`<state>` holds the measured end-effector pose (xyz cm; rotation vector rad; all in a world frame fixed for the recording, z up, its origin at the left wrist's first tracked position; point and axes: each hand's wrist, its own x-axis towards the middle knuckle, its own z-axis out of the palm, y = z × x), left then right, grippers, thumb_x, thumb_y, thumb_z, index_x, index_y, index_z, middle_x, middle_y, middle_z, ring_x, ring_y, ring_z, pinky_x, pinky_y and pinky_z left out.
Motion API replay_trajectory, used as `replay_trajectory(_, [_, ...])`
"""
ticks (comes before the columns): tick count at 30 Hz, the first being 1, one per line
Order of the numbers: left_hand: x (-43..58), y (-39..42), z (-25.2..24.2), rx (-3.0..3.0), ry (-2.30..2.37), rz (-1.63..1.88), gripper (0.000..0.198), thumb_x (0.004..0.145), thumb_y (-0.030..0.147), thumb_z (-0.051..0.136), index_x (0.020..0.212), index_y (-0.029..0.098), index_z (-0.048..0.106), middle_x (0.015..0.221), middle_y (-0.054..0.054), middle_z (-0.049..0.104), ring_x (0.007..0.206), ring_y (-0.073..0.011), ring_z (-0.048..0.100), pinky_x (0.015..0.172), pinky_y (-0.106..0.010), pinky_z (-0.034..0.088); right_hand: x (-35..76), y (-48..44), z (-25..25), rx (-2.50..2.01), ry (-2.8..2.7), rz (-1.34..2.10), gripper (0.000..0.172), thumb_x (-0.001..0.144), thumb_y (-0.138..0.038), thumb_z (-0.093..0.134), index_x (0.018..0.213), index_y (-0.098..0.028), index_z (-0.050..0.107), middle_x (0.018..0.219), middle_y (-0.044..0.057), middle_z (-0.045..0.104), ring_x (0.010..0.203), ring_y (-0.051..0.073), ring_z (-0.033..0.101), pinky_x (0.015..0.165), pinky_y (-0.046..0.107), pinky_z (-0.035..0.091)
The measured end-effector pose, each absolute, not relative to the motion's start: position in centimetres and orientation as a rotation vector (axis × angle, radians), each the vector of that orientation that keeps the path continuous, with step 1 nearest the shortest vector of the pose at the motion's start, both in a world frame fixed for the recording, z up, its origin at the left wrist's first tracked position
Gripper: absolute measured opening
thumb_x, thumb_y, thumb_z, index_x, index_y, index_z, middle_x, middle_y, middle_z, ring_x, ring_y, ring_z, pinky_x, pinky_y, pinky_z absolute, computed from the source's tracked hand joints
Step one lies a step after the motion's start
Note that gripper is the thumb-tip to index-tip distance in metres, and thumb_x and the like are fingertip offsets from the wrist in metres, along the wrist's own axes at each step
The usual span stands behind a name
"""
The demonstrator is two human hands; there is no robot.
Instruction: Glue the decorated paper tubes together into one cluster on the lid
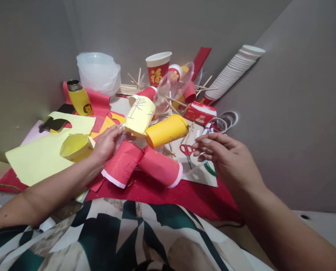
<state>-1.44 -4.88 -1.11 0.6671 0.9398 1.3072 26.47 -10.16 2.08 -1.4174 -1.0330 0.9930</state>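
My left hand [107, 145] is closed on the near left side of a paper craft made of covered cups or tubes. Two red paper tubes [161, 165] with pale rims point toward me. An orange-yellow tube [168, 131] and a pale yellow tube [140, 114] with drawn lines point away. Clear plastic shows at the middle, partly hidden by my fingers. My right hand [220, 152] hovers at the right, thumb and fingertips pinched together; whatever is between them cannot be made out. Just left of those fingertips lie red-handled scissors [187, 150].
Pale yellow paper [40, 156] and a yellow bottle [80, 98] are at the left. Behind stand a plastic tub [98, 73], a red-and-white paper cup [158, 69] and a leaning stack of white cups [232, 73]. Wooden sticks and tape rolls [227, 121] lie around; grey walls enclose the back and right.
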Motion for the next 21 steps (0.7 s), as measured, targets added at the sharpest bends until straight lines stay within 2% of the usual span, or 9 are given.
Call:
replay_trajectory(8, [0.1,-6.0,-2.0,0.473,1.091,1.196,0.015,0.082,0.005,0.062,0.070,0.014,0.062,0.069,-0.002,0.068,0.062,-0.0112,0.064,0.063,-0.019,0.053,28.5,-12.2,0.2,-1.626,-1.127,0.952,0.029,0.065,-0.045,0.084,0.076,-0.018,0.077,0.072,0.004,0.075,0.058,0.012,0.065,0.054,0.022,0.051])
replay_trajectory(14, [0.6,-6.6,-1.7,0.468,1.120,1.144,0.023,0.080,-0.004,0.059,0.090,0.015,0.067,0.076,0.000,0.071,0.062,-0.0107,0.067,0.064,-0.018,0.057,31.3,-12.8,-0.2,-1.760,-1.169,0.669,0.029,0.072,-0.047,0.073,0.080,-0.019,0.072,0.070,0.002,0.071,0.059,0.011,0.060,0.058,0.025,0.050])
replay_trajectory(18, [-0.1,-7.3,-0.5,0.530,1.172,1.162,0.036,0.082,-0.004,0.061,0.113,0.013,0.069,0.092,-0.004,0.077,0.077,-0.0114,0.074,0.076,-0.018,0.060,34.6,-12.9,-0.7,-1.916,-1.209,0.393,0.034,0.078,-0.049,0.064,0.091,-0.019,0.073,0.081,0.006,0.074,0.062,0.013,0.060,0.061,0.029,0.051])
replay_trajectory(21, [-1.5,-7.9,0.0,0.710,1.307,1.084,0.053,0.081,0.001,0.068,0.132,0.018,0.070,0.120,-0.008,0.078,0.106,-0.0176,0.076,0.103,-0.027,0.058,36.4,-13.0,-1.4,-2.049,-1.353,0.217,0.036,0.079,-0.049,0.060,0.093,-0.019,0.074,0.083,0.007,0.076,0.071,0.018,0.066,0.069,0.033,0.054])
